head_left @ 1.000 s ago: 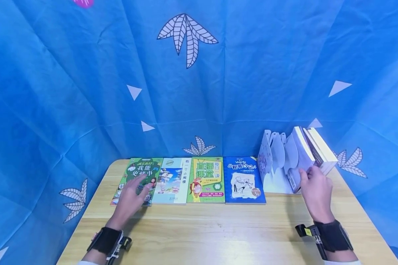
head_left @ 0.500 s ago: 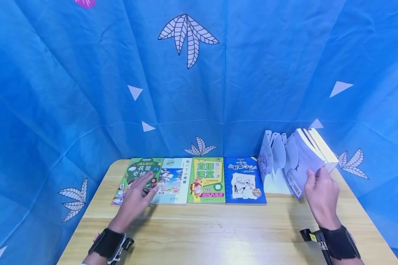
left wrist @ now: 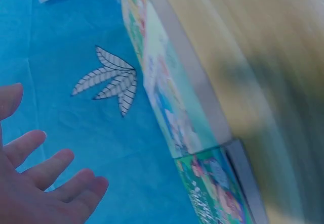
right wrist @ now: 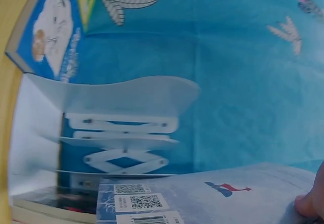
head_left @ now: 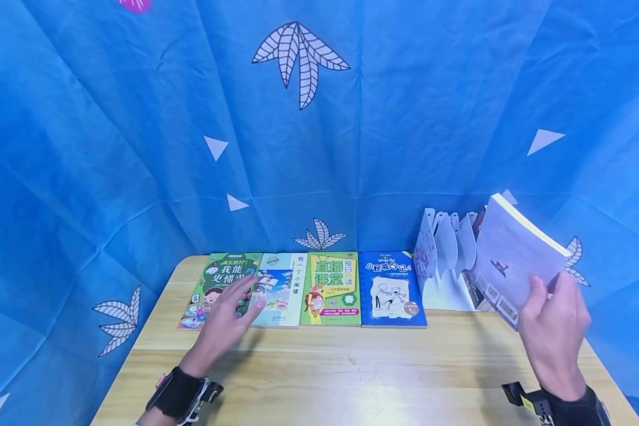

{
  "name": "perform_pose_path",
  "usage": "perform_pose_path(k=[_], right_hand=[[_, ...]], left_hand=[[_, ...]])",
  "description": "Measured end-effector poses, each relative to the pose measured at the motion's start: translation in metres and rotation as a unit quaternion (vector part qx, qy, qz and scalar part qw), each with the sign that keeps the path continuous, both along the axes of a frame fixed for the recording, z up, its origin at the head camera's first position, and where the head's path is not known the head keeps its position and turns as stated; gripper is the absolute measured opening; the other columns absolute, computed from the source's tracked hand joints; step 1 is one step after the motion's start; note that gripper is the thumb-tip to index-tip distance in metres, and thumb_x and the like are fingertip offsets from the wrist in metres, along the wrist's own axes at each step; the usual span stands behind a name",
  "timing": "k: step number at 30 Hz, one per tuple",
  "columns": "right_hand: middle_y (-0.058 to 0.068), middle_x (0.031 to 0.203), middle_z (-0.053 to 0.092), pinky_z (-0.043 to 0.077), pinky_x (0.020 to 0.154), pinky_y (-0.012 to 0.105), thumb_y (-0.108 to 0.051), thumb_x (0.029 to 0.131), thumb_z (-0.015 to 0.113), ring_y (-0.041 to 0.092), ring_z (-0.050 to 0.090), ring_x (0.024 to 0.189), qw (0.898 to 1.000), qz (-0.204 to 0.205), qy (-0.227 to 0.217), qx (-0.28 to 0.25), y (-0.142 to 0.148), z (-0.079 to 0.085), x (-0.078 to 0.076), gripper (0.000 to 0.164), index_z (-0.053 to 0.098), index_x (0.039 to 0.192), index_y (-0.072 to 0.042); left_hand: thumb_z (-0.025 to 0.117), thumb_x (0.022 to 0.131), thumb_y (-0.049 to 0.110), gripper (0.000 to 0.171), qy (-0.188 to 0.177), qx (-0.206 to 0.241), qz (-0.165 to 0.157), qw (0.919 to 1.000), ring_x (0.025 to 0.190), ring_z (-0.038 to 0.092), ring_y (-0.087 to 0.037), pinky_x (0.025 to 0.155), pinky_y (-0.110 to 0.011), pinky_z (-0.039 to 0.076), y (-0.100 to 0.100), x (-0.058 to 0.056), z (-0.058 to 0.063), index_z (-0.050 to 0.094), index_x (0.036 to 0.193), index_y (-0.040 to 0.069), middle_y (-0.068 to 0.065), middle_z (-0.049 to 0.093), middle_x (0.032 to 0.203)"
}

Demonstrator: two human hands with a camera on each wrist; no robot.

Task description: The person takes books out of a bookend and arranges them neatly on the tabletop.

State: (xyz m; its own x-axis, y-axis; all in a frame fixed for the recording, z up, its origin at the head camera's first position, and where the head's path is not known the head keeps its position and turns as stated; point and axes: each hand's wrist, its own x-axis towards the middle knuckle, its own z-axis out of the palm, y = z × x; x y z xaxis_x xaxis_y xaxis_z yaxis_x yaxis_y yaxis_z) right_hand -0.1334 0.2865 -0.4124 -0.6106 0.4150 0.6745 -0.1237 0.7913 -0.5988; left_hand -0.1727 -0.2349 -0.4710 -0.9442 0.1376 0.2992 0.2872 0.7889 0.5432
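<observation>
My right hand (head_left: 556,331) grips a pale lavender book (head_left: 516,254) by its near edge, thumb over the back cover. Barcodes and a small red figure show on that cover in the right wrist view. The book tilts beside the right end of a white expandable bookend rack (head_left: 447,248), overlapping it in the head view. A dark-covered book (head_left: 479,222) in the rack is mostly hidden behind it. With fingers spread and nothing held, my left hand (head_left: 226,325) hovers over the green book (head_left: 202,313) and the pale blue book (head_left: 274,290) lying at the table's left.
Between those books and the rack lie a yellow-green book (head_left: 332,290) and a blue comic diary (head_left: 394,290), flat in the same row. A blue patterned curtain (head_left: 298,160) hangs behind the wooden table (head_left: 351,373).
My right hand has pulled the lavender book up and to the right, away from the other books in the rack. My left hand has drifted slightly to the right.
</observation>
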Motion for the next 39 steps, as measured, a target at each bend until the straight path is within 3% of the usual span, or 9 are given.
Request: perform_pose_path(k=[5,11,18,23,24,27,31,34,39], right_hand=[[0.035,0.102,0.062,0.033,0.075,0.018,-0.002,0.102,0.059,-0.023,0.033,0.091,1.000,-0.005,0.012,-0.012,-0.005,0.019,0.014,0.029,0.058,0.123,0.018],[0.037,0.098,0.064,0.030,0.073,0.004,-0.001,0.099,0.063,-0.027,0.035,0.092,1.000,-0.014,0.023,0.002,-0.012,0.036,0.032,0.026,0.060,0.118,0.017],[-0.031,0.087,0.057,0.043,0.063,-0.004,-0.005,0.099,0.067,-0.032,0.047,0.078,0.994,0.043,-0.067,-0.079,-0.026,0.035,0.044,0.023,0.066,0.119,0.007],[0.014,0.099,0.073,0.045,0.044,0.014,-0.004,0.102,0.062,-0.014,0.055,0.059,0.977,0.141,-0.126,-0.095,-0.047,0.026,0.047,0.021,0.064,0.122,0.003],[0.011,0.099,0.074,0.042,0.040,0.018,-0.004,0.102,0.062,-0.010,0.053,0.054,0.973,0.158,-0.136,-0.097,-0.051,0.024,0.047,0.020,0.063,0.121,0.003],[0.012,0.100,0.074,0.043,0.041,0.022,-0.003,0.103,0.060,-0.001,0.056,0.055,0.961,0.210,-0.149,-0.102,-0.065,0.017,0.048,0.022,0.063,0.124,0.001],[0.015,0.106,0.075,0.059,0.062,0.022,-0.002,0.103,0.058,-0.003,0.067,0.081,0.940,0.274,-0.167,-0.119,-0.087,0.009,0.051,0.023,0.063,0.126,0.001],[0.016,0.110,0.075,0.062,0.073,0.025,-0.003,0.104,0.057,-0.003,0.068,0.091,0.919,0.316,-0.190,-0.141,-0.103,0.004,0.054,0.021,0.064,0.124,0.000],[0.011,0.110,0.074,0.061,0.077,0.026,-0.010,0.106,0.057,0.002,0.066,0.093,0.878,0.366,-0.241,-0.193,-0.122,-0.001,0.054,0.024,0.063,0.128,-0.001]], left_hand=[[0.069,0.100,0.035,0.061,-0.010,0.021,-0.004,0.9997,0.149,0.042,-0.042,0.117,-0.071,0.034,0.008,0.005,0.009,0.048,0.155,0.019,-0.014,0.047,0.162],[0.068,0.101,0.040,0.065,-0.043,0.039,-0.002,0.9983,0.150,0.042,-0.043,0.115,-0.075,0.033,0.019,0.017,0.021,0.042,0.159,0.029,-0.012,0.046,0.163],[0.070,0.099,0.038,0.067,-0.063,0.095,-0.023,0.9932,0.141,0.053,-0.043,0.110,-0.071,0.043,0.033,0.033,0.027,0.042,0.159,0.028,-0.011,0.048,0.161],[0.072,0.097,0.041,0.070,-0.099,0.139,-0.047,0.9843,0.138,0.058,-0.034,0.109,-0.058,0.051,0.046,0.044,0.028,0.040,0.158,0.031,-0.003,0.047,0.162],[0.072,0.097,0.040,0.070,-0.104,0.149,-0.053,0.9820,0.139,0.058,-0.032,0.109,-0.054,0.052,0.049,0.045,0.028,0.041,0.158,0.032,-0.002,0.047,0.162],[0.072,0.098,0.033,0.068,-0.119,0.188,-0.083,0.9714,0.141,0.056,-0.028,0.109,-0.043,0.054,0.055,0.051,0.027,0.040,0.158,0.029,-0.004,0.047,0.162],[0.068,0.101,0.023,0.065,-0.168,0.251,-0.131,0.9442,0.140,0.056,-0.027,0.108,-0.031,0.055,0.062,0.061,0.026,0.039,0.159,0.021,-0.009,0.048,0.161],[0.065,0.103,0.019,0.063,-0.203,0.280,-0.168,0.9231,0.139,0.056,-0.024,0.107,-0.028,0.054,0.067,0.069,0.026,0.038,0.159,0.017,-0.012,0.049,0.160],[0.064,0.102,0.015,0.065,-0.236,0.297,-0.213,0.9004,0.132,0.062,-0.012,0.108,-0.027,0.053,0.075,0.079,0.025,0.035,0.159,0.004,-0.022,0.052,0.155]])
